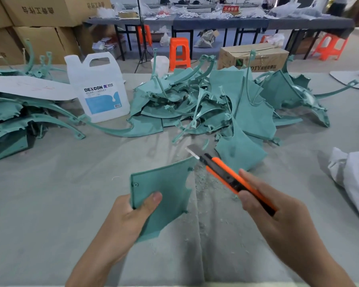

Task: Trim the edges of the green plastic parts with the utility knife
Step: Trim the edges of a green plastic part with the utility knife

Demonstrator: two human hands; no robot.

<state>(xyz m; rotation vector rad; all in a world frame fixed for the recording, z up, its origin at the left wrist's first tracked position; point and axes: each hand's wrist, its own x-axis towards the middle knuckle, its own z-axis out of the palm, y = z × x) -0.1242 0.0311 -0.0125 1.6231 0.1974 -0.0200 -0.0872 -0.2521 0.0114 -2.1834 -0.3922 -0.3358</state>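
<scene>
Head view.
- Part [164, 189], lower centre: green and flat, held over the table [50, 204]. It is gripped at its lower left edge by the left hand [131, 214], with the thumb laid on its face.
- Knife [226, 175], centre right: orange and black, blade extended. It is gripped by the right hand [272, 216], fingers curled round the handle. The blade is seen just beside the part's upper right corner; contact cannot be told.
- Pile [216, 104] of green parts, upper centre.
- Stack [13, 121] of green parts, left edge.
- Jug [100, 90], white, upright between the two.
- Cloth [352, 179], white, right edge.
</scene>
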